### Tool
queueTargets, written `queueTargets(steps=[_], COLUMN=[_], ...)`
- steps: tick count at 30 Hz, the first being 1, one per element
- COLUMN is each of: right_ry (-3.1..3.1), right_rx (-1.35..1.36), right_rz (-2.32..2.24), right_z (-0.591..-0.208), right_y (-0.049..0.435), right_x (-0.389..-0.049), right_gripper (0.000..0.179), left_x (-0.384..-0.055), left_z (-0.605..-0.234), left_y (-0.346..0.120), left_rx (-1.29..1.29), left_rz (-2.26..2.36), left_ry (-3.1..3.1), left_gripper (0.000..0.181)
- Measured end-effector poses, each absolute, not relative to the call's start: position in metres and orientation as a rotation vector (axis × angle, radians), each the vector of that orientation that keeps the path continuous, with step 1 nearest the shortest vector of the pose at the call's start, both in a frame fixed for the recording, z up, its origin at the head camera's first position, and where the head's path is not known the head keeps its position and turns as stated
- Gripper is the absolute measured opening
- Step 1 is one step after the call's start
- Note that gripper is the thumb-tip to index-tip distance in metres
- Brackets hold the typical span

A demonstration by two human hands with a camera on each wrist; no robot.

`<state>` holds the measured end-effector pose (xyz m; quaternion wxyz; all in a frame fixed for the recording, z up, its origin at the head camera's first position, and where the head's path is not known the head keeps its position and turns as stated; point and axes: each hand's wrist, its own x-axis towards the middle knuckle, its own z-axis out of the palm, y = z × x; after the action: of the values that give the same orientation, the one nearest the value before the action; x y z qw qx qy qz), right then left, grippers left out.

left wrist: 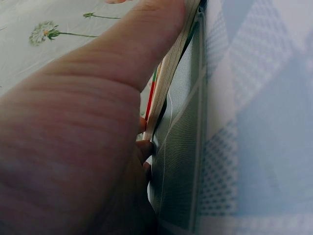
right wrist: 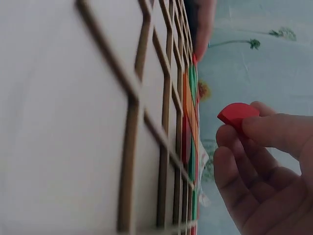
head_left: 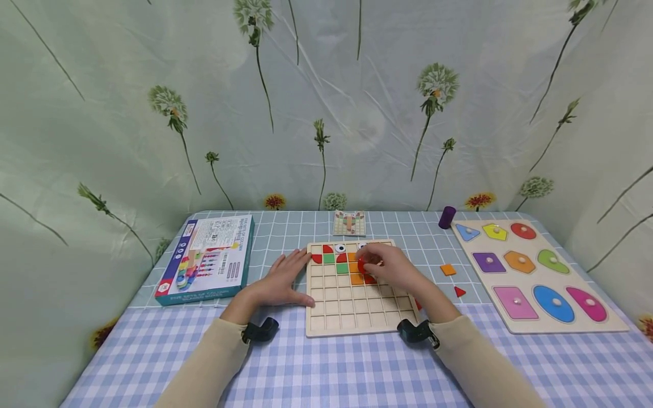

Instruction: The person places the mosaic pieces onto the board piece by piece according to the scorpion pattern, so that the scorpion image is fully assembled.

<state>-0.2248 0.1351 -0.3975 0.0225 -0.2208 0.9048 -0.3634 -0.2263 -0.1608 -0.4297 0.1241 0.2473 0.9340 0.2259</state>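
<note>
A wooden grid board [head_left: 357,317] lies on the table, its upper cells partly filled with green, orange and red pieces and round eye pieces [head_left: 340,248]. Along the board's left edge, my left hand [head_left: 278,286] rests with fingers spread, its thumb touching the near part of that side. My right hand [head_left: 391,267] is over the upper middle of the grid. Between thumb and fingers it pinches a red rounded piece [right wrist: 238,112], which the right wrist view shows held off the board. Its lower fingers are loosely bent, and the hand hides some of the grid's right cells.
A small pattern card [head_left: 349,223] lies behind the board. On the right are a loose orange square [head_left: 448,270], a red triangle [head_left: 459,291], a purple cylinder [head_left: 446,217] and a knobbed shape puzzle [head_left: 548,266]. A boxed game [head_left: 209,260] lies to the left.
</note>
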Motion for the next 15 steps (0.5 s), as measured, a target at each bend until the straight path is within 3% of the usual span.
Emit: queueTargets(steps=[15], right_ry=[2.795], right_rx=[-0.726], right_rz=[-1.134], right_z=[-0.407], right_y=[0.11], right_x=[-0.215], right_gripper=[0.019], left_x=[-0.227], left_z=[-0.429], left_y=[-0.161], left_rx=[0.701], left_rz=[0.647], left_ry=[2.713], left_gripper=[0.118])
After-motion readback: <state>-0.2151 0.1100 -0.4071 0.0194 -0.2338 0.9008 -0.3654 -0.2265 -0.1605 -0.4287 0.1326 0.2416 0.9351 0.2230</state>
